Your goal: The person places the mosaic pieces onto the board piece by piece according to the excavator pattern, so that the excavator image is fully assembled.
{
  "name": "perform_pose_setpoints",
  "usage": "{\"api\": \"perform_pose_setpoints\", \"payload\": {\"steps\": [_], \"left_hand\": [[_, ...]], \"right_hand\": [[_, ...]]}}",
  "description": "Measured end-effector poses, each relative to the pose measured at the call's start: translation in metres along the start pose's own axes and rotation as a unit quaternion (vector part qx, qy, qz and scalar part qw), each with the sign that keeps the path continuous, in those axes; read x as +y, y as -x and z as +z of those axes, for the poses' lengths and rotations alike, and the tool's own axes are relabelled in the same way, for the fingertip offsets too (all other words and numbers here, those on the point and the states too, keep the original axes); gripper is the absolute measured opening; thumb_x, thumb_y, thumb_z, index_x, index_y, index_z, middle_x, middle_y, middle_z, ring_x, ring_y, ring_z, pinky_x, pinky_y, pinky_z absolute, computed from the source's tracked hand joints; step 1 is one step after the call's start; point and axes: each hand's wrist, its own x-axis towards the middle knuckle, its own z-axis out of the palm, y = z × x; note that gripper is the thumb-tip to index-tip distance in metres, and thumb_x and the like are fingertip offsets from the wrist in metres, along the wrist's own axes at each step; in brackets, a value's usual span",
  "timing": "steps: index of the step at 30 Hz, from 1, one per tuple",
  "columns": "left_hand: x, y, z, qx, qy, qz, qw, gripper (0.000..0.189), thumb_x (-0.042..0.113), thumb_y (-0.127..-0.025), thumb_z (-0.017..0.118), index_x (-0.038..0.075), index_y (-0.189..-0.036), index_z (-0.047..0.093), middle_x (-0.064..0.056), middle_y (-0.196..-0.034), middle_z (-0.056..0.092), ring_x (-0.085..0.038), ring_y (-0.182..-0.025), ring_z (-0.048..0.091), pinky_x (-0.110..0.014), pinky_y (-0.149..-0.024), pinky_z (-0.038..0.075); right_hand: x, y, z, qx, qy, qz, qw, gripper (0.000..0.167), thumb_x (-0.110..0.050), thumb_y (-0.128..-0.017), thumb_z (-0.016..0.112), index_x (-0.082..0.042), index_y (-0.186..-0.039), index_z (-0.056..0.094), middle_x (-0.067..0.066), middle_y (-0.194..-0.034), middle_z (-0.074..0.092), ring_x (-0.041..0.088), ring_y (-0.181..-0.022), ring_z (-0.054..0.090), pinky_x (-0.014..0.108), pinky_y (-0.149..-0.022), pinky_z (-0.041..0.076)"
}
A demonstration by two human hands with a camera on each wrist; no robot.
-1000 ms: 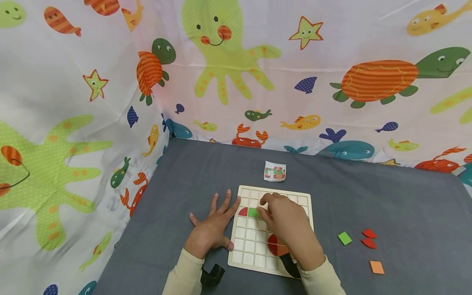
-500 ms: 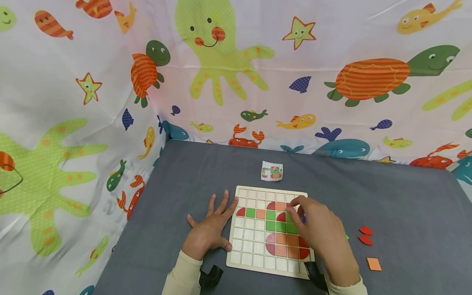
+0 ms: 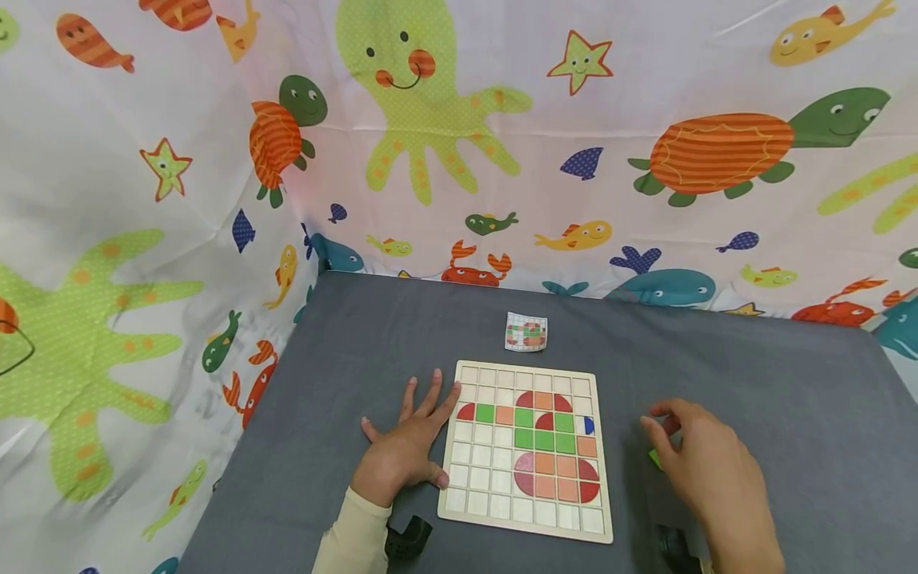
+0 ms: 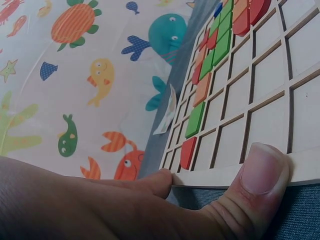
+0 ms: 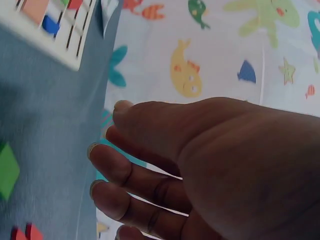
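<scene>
A wooden grid board (image 3: 476, 478) lies on the grey cloth, with red, green, orange, pink and blue tiles set in some cells. My left hand (image 3: 402, 454) rests along its left edge, fingers spread; in the left wrist view the thumb (image 4: 262, 170) touches the rim. Right of the board, my right hand (image 3: 717, 470) hovers over the cloth, fingers loosely bent and holding nothing. Just below its fingertips lies a loose green square tile (image 3: 655, 458), partly hidden in the head view. The right wrist view shows this green tile (image 5: 7, 172) apart from the fingers.
A small printed card (image 3: 526, 332) with a coloured grid lies behind the board. Red tiles (image 5: 30, 232) sit on the cloth near the green one. A curtain (image 3: 488, 159) printed with sea animals rises behind and at the left.
My right hand has left the board and moved right to the loose green tile, uncovering the orange, red and green tiles in the cells. The left hand has stayed at the board's edge.
</scene>
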Motion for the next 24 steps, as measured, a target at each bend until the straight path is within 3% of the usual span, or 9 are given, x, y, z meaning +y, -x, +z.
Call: {"api": "perform_pose_setpoints", "payload": {"steps": [5,11,17,24], "left_hand": [[0.001,0.0,-0.001,-0.001,-0.006,-0.001,1.0,0.137,0.019,-0.059,0.103,0.029,-0.171,0.024,-0.001,-0.179,0.005,-0.039,-0.164,-0.004,-0.098,-0.096,-0.006],[0.0,-0.001,0.0,0.0,-0.009,-0.002,1.0,0.138,0.019,-0.058,0.103,0.029,-0.171,0.024,-0.001,-0.179,0.006,-0.039,-0.164,-0.003,-0.098,-0.096,-0.005],[0.0,-0.001,0.0,0.0,-0.005,-0.002,1.0,0.138,0.018,-0.058,0.104,0.029,-0.171,0.025,0.0,-0.179,0.005,-0.039,-0.164,-0.004,-0.098,-0.096,-0.006],[0.001,0.001,-0.001,0.003,-0.006,0.001,1.0,0.138,0.018,-0.058,0.104,0.028,-0.171,0.025,-0.002,-0.179,0.006,-0.039,-0.164,-0.003,-0.098,-0.095,-0.005]], "right_hand": [[0.016,0.001,-0.002,-0.016,0.009,0.047,0.9987,0.043,-0.033,-0.098,0.077,0.0,-0.124,0.069,0.015,-0.103,0.07,0.027,-0.084,0.065,0.044,-0.063,0.056],[0.027,-0.002,0.001,-0.081,0.013,0.092,0.9923,0.056,-0.036,-0.095,0.081,0.008,-0.126,0.065,0.023,-0.105,0.067,0.029,-0.084,0.063,0.049,-0.07,0.057],[0.032,-0.003,0.009,-0.121,0.015,0.104,0.9871,0.062,-0.038,-0.093,0.084,0.007,-0.13,0.063,0.024,-0.11,0.065,0.032,-0.091,0.062,0.055,-0.078,0.056],[0.034,-0.001,0.02,-0.12,0.02,0.099,0.9876,0.062,-0.036,-0.093,0.084,0.008,-0.13,0.062,0.024,-0.112,0.064,0.035,-0.097,0.062,0.061,-0.085,0.053]]}}
